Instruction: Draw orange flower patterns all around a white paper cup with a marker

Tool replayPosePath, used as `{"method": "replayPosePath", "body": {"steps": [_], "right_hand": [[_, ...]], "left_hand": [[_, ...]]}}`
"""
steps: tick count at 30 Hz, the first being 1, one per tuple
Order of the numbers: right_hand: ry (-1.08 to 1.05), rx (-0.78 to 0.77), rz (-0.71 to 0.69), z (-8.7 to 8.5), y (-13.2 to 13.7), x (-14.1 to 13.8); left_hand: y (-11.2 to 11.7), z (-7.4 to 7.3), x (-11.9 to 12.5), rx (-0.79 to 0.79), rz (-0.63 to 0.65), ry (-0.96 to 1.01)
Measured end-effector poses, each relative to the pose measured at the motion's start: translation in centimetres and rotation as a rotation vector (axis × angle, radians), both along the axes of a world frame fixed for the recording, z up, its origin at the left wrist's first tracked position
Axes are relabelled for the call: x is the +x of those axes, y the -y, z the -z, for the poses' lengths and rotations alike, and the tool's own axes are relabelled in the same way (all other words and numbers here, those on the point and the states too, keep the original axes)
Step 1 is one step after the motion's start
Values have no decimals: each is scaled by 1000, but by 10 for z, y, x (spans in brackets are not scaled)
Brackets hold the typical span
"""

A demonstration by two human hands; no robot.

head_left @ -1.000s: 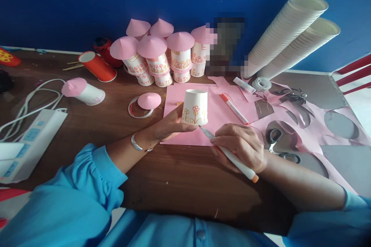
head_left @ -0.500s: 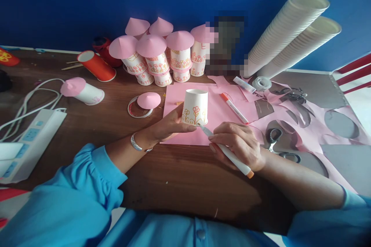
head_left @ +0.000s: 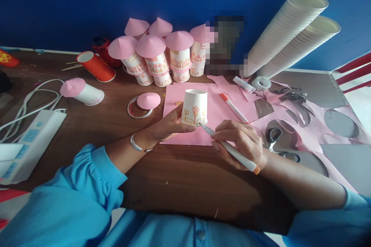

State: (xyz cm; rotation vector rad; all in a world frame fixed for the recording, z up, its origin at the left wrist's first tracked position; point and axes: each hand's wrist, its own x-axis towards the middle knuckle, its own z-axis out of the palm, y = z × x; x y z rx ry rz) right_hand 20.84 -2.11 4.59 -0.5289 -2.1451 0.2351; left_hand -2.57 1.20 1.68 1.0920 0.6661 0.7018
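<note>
An upturned white paper cup (head_left: 195, 107) with orange flowers drawn on it stands on a pink paper sheet (head_left: 216, 117). My left hand (head_left: 169, 125) grips the cup at its lower left side, thumb along its rim. My right hand (head_left: 239, 142) is closed round a white marker with an orange end (head_left: 232, 150); the marker's tip touches the cup's lower right edge.
Decorated cups with pink cone lids (head_left: 158, 56) are stacked at the back. Two long stacks of white cups (head_left: 292, 32) lean on the blue wall. A second marker (head_left: 233, 107), tape roll (head_left: 261, 83), scissors (head_left: 272, 139), a red cup (head_left: 95, 66) and a power strip (head_left: 30, 142) lie around.
My right hand shifted slightly with the marker, its tip staying at the cup's lower edge. The left hand and cup have not moved.
</note>
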Motion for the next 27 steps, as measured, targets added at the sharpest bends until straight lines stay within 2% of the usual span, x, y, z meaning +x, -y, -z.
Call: {"method": "replayPosePath", "body": {"steps": [7,16,27], "right_hand": [[-1,-9,-3,2,0,-1],[-22,-23,-1,-2,0,1],[1,-13,19,-3,-1,0]], "left_hand": [[1,-1,1,-21,-14,-1],[0,6,1,-26,-32,31],[0,2,0,-25,-27,25]]}}
